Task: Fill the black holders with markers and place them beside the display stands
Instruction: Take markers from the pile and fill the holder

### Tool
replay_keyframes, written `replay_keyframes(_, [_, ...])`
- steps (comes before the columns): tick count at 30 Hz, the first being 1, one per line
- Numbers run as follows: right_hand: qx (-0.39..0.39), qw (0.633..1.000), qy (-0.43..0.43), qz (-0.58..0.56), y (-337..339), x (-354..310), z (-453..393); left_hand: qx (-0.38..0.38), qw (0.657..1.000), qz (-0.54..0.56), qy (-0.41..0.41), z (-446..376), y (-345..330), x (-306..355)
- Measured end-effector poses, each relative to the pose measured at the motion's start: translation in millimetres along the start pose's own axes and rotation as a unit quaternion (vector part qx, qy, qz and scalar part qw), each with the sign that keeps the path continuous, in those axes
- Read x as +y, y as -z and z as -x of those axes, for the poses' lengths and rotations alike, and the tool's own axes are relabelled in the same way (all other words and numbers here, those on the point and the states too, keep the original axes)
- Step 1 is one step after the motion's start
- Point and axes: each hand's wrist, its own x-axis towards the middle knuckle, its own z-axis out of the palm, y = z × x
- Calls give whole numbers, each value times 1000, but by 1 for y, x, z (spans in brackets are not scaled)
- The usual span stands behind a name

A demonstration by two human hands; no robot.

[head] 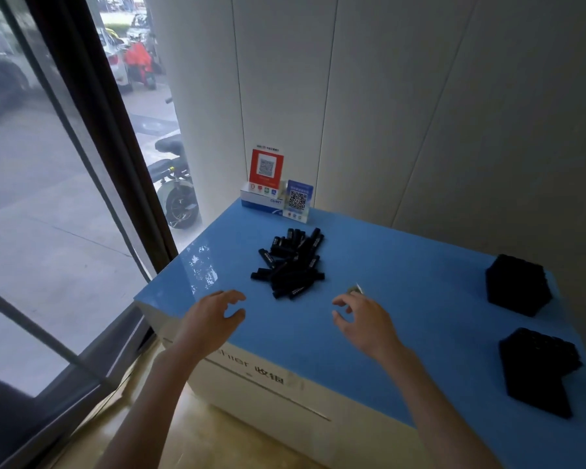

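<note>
Head view looks down on a blue tabletop set against a white panelled wall, with a window on the left. A loose pile of black markers lies near the middle of the tabletop, the markers crossing one another at many angles. Two black holders stand well apart from the pile at the right edge: the far holder and the near holder, one behind the other. At the far corner, against the wall, a red stand with a QR code sits on a white box, and a blue stand with another QR code is just beside it. The left hand hovers over the near left part of the tabletop, fingers loosely spread and grasping nothing. The right hand hovers just right of the pile, fingers relaxed and slightly curled, also grasping nothing. Both hands are near the pile without touching it.
</note>
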Motion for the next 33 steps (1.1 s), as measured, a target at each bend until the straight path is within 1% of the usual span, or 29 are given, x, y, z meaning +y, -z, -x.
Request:
replay_keyframes(7, [9, 1000, -17, -5, -29, -1, -69, -20, 1000, -8, -3, -75, -3, -36])
replay_keyframes(13, [11, 999, -29, -33, -40, 0, -138, -68, 997, -16, 17, -146, -10, -58])
replay_keyframes(17, [9, 998, -44, -33, -45, 12, -173, -96, 995, -5, 22, -189, -27, -66])
replay_keyframes(19, [11, 998, -59, -34, -47, 18, -184, -104, 995, -1, 0, -206, -36, -68])
replay_keyframes(21, [6, 997, -70, -37, -50, 22, -191, -109, 993, -11, -42, -221, -45, -66])
replay_keyframes(25, [1, 994, -100, -37, -54, 30, -204, -111, 983, -64, -132, -254, -64, -61])
replay_keyframes(29, [15, 990, -134, -36, -58, 34, -209, -166, 960, -114, -196, -283, -83, -61])
replay_keyframes(33, [23, 987, -156, -29, -62, 37, -210, -209, 939, -154, -224, -302, -93, -77])
